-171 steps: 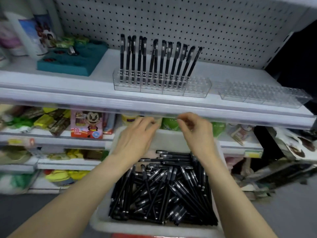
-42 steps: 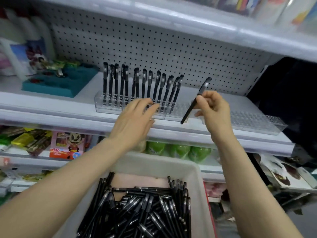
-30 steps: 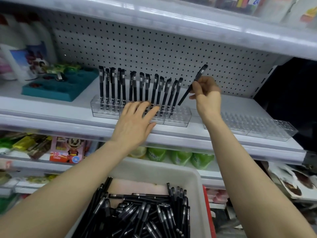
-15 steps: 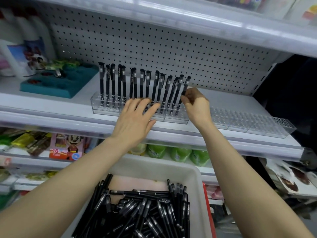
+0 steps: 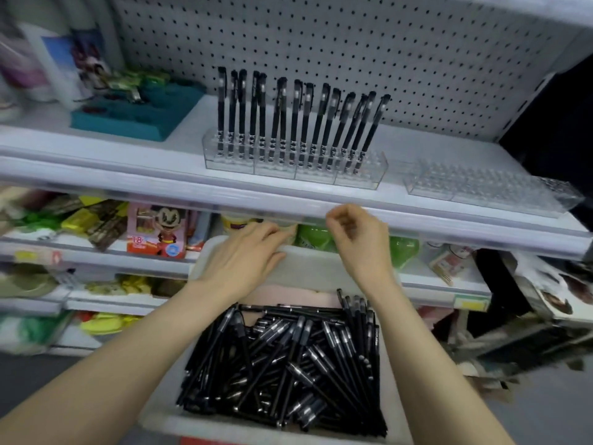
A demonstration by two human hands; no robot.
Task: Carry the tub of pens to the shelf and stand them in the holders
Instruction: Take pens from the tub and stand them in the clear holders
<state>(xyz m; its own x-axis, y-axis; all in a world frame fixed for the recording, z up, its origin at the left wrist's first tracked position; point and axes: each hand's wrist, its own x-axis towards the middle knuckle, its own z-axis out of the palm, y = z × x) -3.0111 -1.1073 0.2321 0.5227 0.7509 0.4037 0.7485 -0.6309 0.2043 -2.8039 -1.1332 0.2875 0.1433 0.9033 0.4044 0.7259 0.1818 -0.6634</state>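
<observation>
A white tub [image 5: 308, 268] full of loose black pens [image 5: 288, 358] sits below me, in front of the shelf. On the shelf a clear holder [image 5: 295, 167] carries a row of several black pens [image 5: 298, 117] standing upright. A second clear holder [image 5: 487, 187] to its right has no pens in it. My left hand [image 5: 247, 255] lies flat over the tub's far rim, fingers apart, holding nothing. My right hand [image 5: 356, 239] hovers above the far rim just under the shelf edge, fingers loosely curled with nothing visible in them.
A teal tray [image 5: 138, 114] with small items and bottles [image 5: 54, 62] stands at the shelf's left. Lower shelves hold packaged goods, a cartoon box [image 5: 157, 231] and green items [image 5: 314, 237]. A pegboard backs the shelf. Dark floor lies at the right.
My right hand stood its pen at the right end of the row, let go and dropped to the tub. My left hand came off the holder down to the tub rim.
</observation>
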